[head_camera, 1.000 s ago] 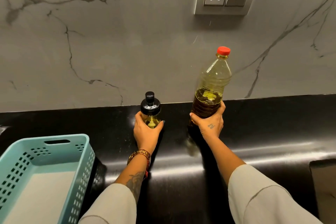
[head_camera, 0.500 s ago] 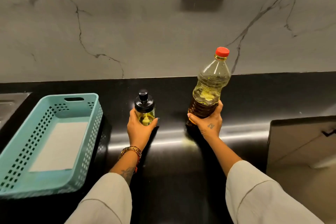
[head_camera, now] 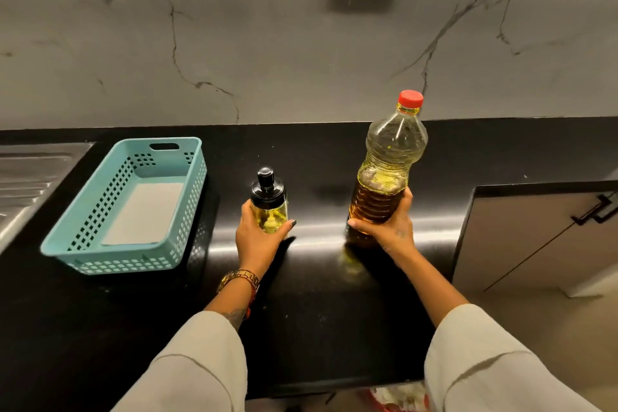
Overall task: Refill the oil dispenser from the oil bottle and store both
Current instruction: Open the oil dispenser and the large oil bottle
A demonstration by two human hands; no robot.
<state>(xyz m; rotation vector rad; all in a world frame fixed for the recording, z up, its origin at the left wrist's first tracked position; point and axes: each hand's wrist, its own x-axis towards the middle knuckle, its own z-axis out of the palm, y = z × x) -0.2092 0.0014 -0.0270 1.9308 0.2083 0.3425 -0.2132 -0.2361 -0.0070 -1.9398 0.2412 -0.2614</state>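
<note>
Black counter now shows the teal basket (head_camera: 127, 207) whole at far left as the view has dropped, yet left hand (head_camera: 257, 241) still grips the dispenser (head_camera: 269, 207) and right hand (head_camera: 389, 227) the capped bottle (head_camera: 389, 170), both upright, pouring not begun

teal perforated basket (head_camera: 187, 184), black counter (head_camera: 334, 294), red-capped oil bottle (head_camera: 389, 170).
</note>
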